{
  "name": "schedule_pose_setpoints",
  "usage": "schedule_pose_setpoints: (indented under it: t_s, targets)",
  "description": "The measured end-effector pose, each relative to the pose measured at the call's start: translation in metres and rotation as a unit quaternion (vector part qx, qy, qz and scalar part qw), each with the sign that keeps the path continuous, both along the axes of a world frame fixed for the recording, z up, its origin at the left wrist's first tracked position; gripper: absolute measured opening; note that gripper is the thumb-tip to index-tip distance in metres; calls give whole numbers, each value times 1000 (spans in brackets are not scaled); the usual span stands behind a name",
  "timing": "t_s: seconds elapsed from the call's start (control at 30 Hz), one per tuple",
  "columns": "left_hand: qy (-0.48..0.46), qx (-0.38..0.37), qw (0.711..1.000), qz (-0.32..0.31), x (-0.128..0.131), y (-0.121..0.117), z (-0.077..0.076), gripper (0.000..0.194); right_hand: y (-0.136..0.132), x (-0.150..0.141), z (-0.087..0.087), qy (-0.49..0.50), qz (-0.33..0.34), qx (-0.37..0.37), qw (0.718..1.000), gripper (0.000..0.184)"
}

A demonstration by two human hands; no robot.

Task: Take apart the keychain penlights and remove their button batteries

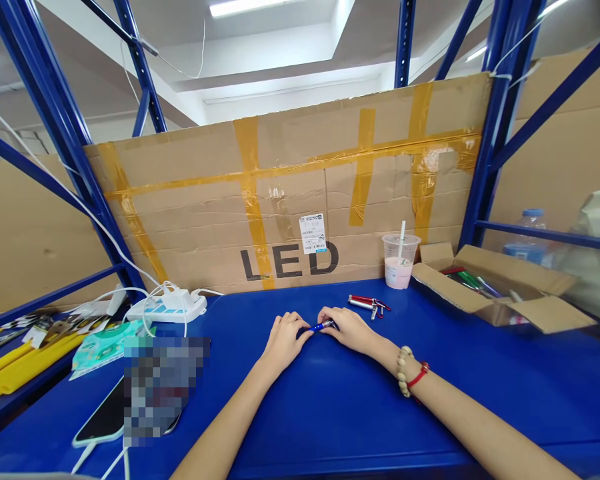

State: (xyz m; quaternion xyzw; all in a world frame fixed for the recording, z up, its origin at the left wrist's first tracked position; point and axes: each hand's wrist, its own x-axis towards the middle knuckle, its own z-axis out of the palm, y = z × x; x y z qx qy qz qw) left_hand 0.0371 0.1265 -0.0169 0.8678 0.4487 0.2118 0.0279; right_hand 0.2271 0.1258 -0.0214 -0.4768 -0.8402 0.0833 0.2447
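Note:
A slim blue pen-like tube [321, 326] with a silver and dark end lies between my two hands, just above the blue tabletop. My left hand [286, 339] pinches its left end between thumb and fingers. On the other end, my right hand [346, 328] has its thumb and fingertips closed around the silver part. Beyond the right hand lie a red slim tube [363, 298] and a silver one [359, 304], with small metal clips at their right ends. Fingers hide part of the blue tube, so its exact kind does not show.
An open cardboard box [485, 303] with several pens stands at right, beside a plastic cup [399, 267] with a straw. At left are a power strip [167, 305], a green packet [107, 347] and a phone [103, 417] on a cable. A cardboard panel [205, 227] closes the back.

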Motion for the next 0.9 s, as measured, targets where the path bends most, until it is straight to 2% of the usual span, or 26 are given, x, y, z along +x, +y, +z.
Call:
schedule_pose_setpoints:
  t_s: [0.17, 0.3, 0.47, 0.6, 0.7, 0.8, 0.9]
  targets:
    - [-28, 32, 999, -3, -1, 0, 1, 14, -2, 1, 0, 22, -6, -22, 999, 20]
    - [-44, 49, 998, -16, 0, 1, 0, 16, -3, 1, 0, 19, 31, -32, 999, 33]
    - [-47, 54, 997, -31, 1, 2, -4, 21, -4, -1, -2, 21, 51, -41, 998, 39]
    - [-69, 34, 997, -31, 2, 2, -5, 20, -5, -4, -1, 29, 37, -60, 997, 41]
    - [-129, -3, 992, 1, 4, 1, -6, 18, -5, -6, 0, 38, -1, -74, 997, 45]
    - [-239, -54, 968, 43, 5, 4, -4, 21, -3, -4, 0, 49, -38, -80, 995, 49]
    - [-371, -116, 916, 97, 3, 8, -1, 28, 0, 1, -1, 53, -61, -92, 992, 49]
